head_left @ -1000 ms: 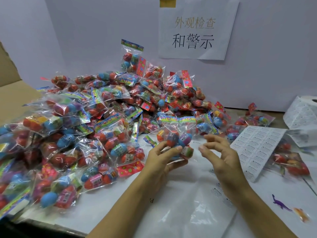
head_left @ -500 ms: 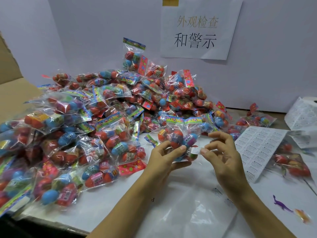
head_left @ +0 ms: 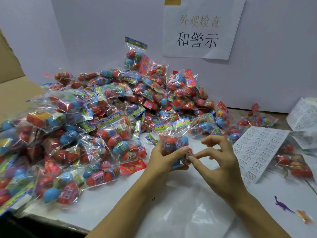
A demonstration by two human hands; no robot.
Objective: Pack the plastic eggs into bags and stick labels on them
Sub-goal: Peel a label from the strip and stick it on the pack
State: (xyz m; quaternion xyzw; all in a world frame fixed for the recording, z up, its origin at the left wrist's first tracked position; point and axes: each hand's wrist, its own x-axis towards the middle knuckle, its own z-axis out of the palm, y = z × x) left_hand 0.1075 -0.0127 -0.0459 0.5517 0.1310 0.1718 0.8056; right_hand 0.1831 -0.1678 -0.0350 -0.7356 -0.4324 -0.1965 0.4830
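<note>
My left hand [head_left: 165, 158] grips a clear bag of plastic eggs [head_left: 173, 140] with a colourful header, held upright over the white table near the middle. My right hand [head_left: 216, 160] presses a small white label against the bag's lower right side with thumb and forefinger, the other fingers raised. A sheet of white labels [head_left: 257, 152] lies just right of my right hand. A large pile of filled egg bags [head_left: 103, 121] covers the table's left and back.
A paper sign [head_left: 200, 30] hangs on the white wall behind. More label sheets [head_left: 303, 115] and a few egg bags [head_left: 293, 165] lie at the right. Small toy dinosaurs [head_left: 283, 206] sit at the lower right. A cardboard box [head_left: 12, 90] stands at the left.
My right hand moved in from beside the bag with a small label and now presses it onto the bag's lower right side. My left hand kept holding the bag.
</note>
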